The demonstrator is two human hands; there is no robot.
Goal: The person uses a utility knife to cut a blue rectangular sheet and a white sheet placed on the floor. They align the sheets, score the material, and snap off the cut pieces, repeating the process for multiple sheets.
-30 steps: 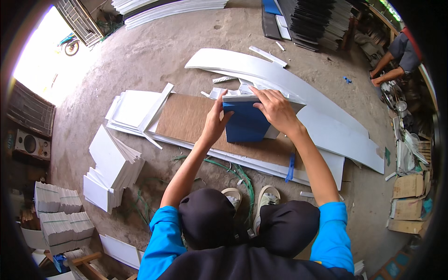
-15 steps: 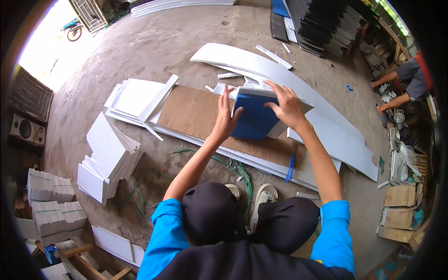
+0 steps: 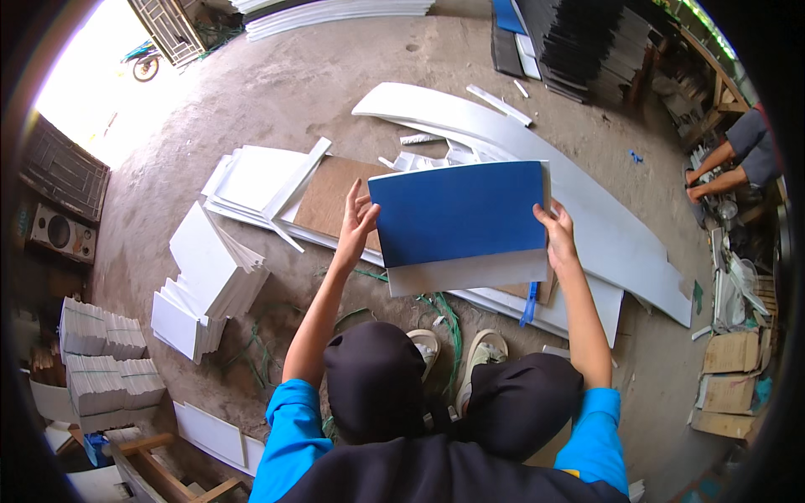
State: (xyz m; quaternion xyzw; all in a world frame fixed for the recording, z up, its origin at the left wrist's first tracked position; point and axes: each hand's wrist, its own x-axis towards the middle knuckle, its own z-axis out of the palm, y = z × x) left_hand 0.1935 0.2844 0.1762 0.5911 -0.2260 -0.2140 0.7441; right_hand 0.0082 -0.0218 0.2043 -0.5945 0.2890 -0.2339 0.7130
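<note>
A blue rectangular sheet point(image 3: 461, 214) faces me, tilted up above the brown board point(image 3: 331, 197). Behind it a pale grey-white sheet point(image 3: 470, 277) sticks out along the bottom and right side. My right hand point(image 3: 560, 236) grips both at the right edge, thumb on the blue face, fingers behind. At the left edge, my left hand point(image 3: 356, 225) bears against the sheets with its thumb, its fingers bent beside the edge. Under the brown board lie long white panels point(image 3: 599, 314). A blue cutter-like tool point(image 3: 528, 303) rests near their right end.
A long curved white panel point(image 3: 620, 239) lies beyond, near white offcuts point(image 3: 423, 159). White sheet stacks point(image 3: 210, 268) stand at left, with tied bundles point(image 3: 105, 369) nearer. Green strings point(image 3: 453, 327) lie by my shoes. Another person's legs point(image 3: 721, 168) show at far right, above cardboard boxes point(image 3: 725, 377).
The sheets have turned from a narrow, angled pose to facing me broadside. My hands have moved apart to opposite edges, the left one leftward and the right one lower and to the right.
</note>
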